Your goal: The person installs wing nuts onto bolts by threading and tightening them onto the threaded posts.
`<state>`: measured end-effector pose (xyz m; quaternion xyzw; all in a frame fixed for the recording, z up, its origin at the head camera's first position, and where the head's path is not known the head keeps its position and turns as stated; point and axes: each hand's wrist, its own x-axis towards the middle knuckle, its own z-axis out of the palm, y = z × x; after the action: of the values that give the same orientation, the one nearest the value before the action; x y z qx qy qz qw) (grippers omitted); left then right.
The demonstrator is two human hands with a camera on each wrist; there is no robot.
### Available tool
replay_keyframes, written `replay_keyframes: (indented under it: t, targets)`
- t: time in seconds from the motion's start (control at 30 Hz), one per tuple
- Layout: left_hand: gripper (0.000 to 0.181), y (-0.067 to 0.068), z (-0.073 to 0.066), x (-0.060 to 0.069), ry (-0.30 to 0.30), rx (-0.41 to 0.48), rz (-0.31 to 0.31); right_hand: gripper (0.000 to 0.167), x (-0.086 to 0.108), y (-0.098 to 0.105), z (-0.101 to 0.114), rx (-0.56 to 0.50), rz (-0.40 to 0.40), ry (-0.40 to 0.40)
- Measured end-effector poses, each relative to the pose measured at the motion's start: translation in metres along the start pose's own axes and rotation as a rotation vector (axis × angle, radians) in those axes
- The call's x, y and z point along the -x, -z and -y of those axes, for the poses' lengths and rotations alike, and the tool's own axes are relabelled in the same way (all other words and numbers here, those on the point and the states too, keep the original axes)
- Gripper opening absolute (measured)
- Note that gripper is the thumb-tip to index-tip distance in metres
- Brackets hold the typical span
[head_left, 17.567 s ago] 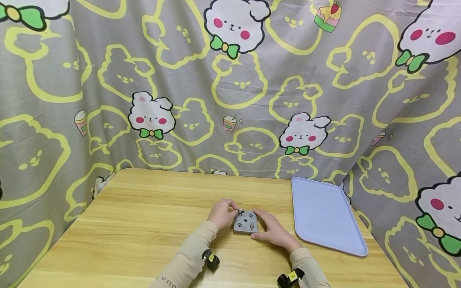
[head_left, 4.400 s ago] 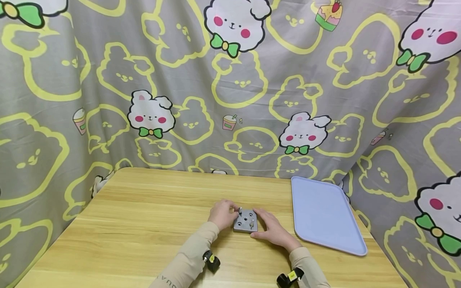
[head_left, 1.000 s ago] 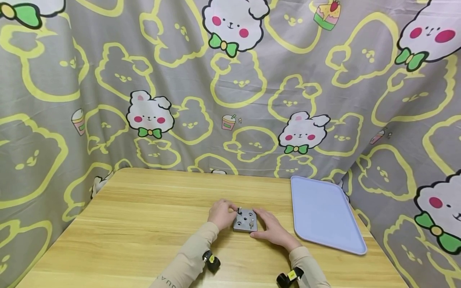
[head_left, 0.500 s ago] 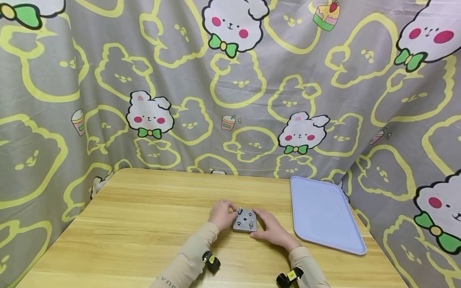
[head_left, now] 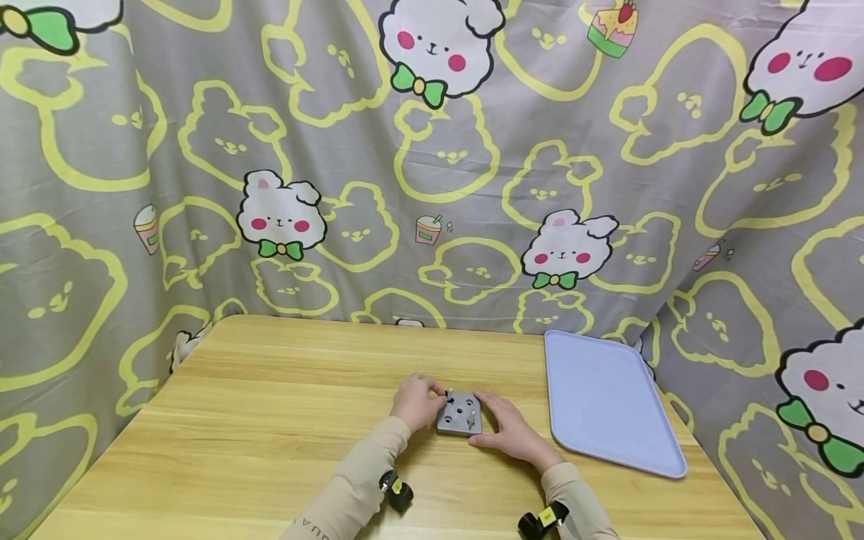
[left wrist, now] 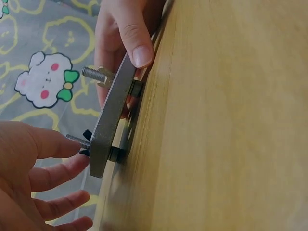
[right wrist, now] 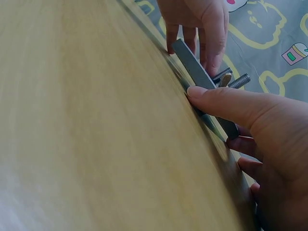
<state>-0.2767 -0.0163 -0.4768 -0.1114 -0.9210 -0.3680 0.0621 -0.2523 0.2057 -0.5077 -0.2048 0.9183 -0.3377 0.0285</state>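
A square grey metal plate (head_left: 459,429) with several holes sits near the middle of the table. Two threaded bolts rise through it; their heads (left wrist: 136,88) show beneath, between plate and tabletop. On the far-left bolt (left wrist: 77,140) is a black wing nut (left wrist: 87,134), which my left hand (head_left: 415,402) pinches at thumb and index finger, other fingers spread. A brass-coloured wing nut (left wrist: 104,77) is on the near-right bolt (left wrist: 92,73). My right hand (head_left: 514,435) grips the plate's right side, thumb at the near edge and fingers at the far edge.
A light blue tray (head_left: 610,405) lies on the right of the wooden table (head_left: 270,390). A patterned curtain (head_left: 378,285) hangs behind the table and at both sides. Small black cameras (head_left: 397,491) are strapped to both wrists.
The black wing nut's wings point differently from frame to frame as my left fingers shift slightly at it. My right hand and the plate stay nearly in place.
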Motion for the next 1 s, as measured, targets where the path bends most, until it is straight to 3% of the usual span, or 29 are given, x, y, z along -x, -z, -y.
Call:
replay_keyframes:
  t: [0.27, 1.0]
  targets:
    - [0.022, -0.0008, -0.0018, 0.0013, -0.024, -0.028, 0.08, 0.088, 0.0004, -0.0004, -0.0003, -0.002, -0.003, 0.007]
    - [0.021, -0.0049, 0.0, 0.0019, -0.05, -0.081, 0.076, 0.088, 0.0009, 0.0005, 0.0019, -0.002, 0.0, 0.008]
